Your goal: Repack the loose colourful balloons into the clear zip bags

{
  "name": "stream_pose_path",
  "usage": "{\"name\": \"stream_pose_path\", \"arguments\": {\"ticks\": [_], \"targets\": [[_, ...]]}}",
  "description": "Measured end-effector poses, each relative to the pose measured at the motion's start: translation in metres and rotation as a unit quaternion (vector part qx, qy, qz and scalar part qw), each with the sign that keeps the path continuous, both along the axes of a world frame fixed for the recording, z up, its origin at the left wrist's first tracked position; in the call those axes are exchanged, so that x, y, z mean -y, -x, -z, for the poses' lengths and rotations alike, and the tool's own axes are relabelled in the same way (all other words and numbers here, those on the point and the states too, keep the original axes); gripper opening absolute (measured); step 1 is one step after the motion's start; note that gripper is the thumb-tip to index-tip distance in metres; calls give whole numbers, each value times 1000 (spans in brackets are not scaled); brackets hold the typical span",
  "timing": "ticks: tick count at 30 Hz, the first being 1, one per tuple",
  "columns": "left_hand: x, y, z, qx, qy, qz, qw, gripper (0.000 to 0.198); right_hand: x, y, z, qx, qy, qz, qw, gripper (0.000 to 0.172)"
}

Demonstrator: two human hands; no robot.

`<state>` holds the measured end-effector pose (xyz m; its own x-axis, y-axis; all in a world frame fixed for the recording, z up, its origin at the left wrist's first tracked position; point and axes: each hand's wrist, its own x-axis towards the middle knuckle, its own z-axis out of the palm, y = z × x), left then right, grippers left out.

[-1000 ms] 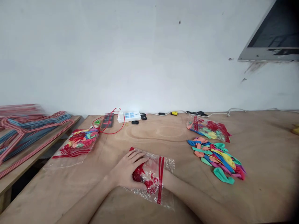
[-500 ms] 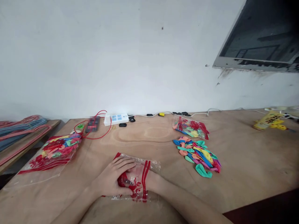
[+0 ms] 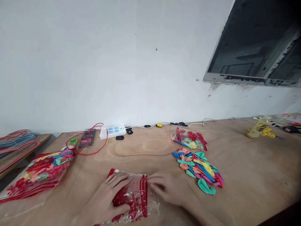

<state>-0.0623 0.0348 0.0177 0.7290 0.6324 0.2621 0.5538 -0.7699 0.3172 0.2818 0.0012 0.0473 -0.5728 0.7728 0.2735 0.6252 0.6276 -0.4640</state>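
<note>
A clear plastic bag with red print (image 3: pixel 133 199) lies on the wooden table in front of me. My left hand (image 3: pixel 107 194) rests on its left part, fingers and thumb spread over the plastic. At the bag's right edge is my right hand (image 3: pixel 168 188), somewhat blurred, its fingers bent, with a gap between forefinger and thumb. Nothing shows in this hand; whether its fingertips touch the edge I cannot tell. To the right lies a loose pile of colourful uninflated balloons (image 3: pixel 197 169). Behind the pile is a filled bag of balloons (image 3: pixel 189 138).
Another filled balloon bag (image 3: pixel 44 171) lies at the left. A white power strip (image 3: pixel 113 131) with a red cable (image 3: pixel 100 152) stands by the wall. A yellow bottle (image 3: pixel 258 129) lies far right. Beside the table, bundled pink and blue strands (image 3: pixel 17 141) rest on a board.
My right hand has come out of the bag to the right, now beside its edge. My left hand stays on the bag. The view has tilted up and turned slightly right.
</note>
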Motion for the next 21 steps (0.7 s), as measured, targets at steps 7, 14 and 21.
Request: {"name": "stream_pose_path", "arguments": {"ticks": [7, 14, 21], "targets": [[-6, 7, 6, 11, -11, -22, 1000, 88, -6, -210, 20, -64, -118, 384, 914, 60], [-6, 7, 9, 12, -4, -17, 1000, 91, -3, -279, 70, -53, 6, 443, 895, 80], [-6, 6, 9, 10, 3, -16, 1000, 92, -43, -218, 40, 23, -19, 323, 946, 80]]}}
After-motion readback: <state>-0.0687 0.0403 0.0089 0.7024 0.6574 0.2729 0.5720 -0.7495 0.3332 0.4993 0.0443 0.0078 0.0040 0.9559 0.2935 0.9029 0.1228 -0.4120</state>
